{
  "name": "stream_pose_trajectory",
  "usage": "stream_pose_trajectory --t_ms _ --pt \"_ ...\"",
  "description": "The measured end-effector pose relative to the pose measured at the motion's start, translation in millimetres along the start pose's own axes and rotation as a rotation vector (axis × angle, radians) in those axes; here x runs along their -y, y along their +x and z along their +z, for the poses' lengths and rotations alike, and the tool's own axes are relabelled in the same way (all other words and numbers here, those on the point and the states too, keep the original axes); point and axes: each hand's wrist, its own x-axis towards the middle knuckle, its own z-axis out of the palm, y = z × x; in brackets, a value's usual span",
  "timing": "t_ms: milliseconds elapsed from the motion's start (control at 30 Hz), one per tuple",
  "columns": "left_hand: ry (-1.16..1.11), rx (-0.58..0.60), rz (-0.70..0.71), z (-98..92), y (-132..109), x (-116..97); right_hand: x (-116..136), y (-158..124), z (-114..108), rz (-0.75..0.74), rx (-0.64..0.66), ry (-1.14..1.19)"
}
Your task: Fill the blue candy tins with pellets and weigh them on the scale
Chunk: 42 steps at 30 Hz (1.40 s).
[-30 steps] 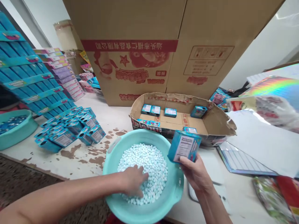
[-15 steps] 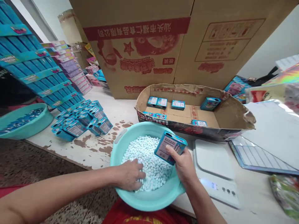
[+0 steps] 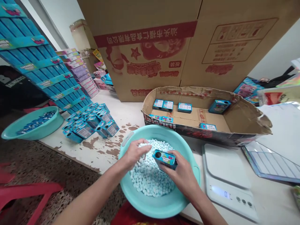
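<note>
A turquoise basin [image 3: 159, 211] holds a heap of small pale blue and white candies [image 3: 152, 184]. Over the left part of the heap, my left hand [image 3: 136, 153] is cupped, fingers curled around some of the candies. My right hand [image 3: 182, 172] grips a small blue candy box [image 3: 165, 159] above the heap. The box's top, with a round dark opening at one end, faces up towards me. A short gap separates my left fingertips from the box.
Behind the basin, a low cardboard tray [image 3: 243, 137] contains several blue boxes. A digital scale [image 3: 227, 168] is at the right. More blue boxes [image 3: 87, 123] cluster at the left, beside a second turquoise basin [image 3: 47, 132] and tall stacked displays [image 3: 47, 65]. A large carton [image 3: 150, 78] stands behind.
My left hand has risen out of the candies and come nearer the box, fingers now curled. My right hand has turned the box so that its top faces up, and lowered it slightly.
</note>
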Motion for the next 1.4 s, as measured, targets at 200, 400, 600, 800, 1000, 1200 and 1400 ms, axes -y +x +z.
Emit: stream_pose_trajectory --t_ms 200,400,600,800,1000,1200,1400 --pt "-0.676 -0.145 0.153 31.6 0.7 -10.7 6.3 -3.2 13.3 -0.051 0.072 -0.164" --pt "-0.660 -0.156 0.161 36.2 1.5 -9.7 11.7 -3.3 13.7 -0.069 0.093 -0.157" --pt "-0.597 -0.142 0.165 37.3 1.5 -8.8 11.6 -3.3 11.8 -0.053 0.110 -0.062" --pt "-0.565 -0.130 0.145 39.5 -1.0 -13.5 10.4 -4.2 10.5 -0.028 0.109 -0.014" --pt "-0.413 -0.173 0.226 42.3 -2.6 -15.4 13.0 -4.5 9.0 -0.021 0.086 0.005" --pt "-0.411 -0.106 0.218 43.9 -2.9 -15.1 14.5 -7.4 5.8 0.014 0.107 0.027" --pt "-0.435 -0.138 0.244 46.3 -3.8 -14.3 16.3 -8.1 0.7 0.007 0.068 0.054"
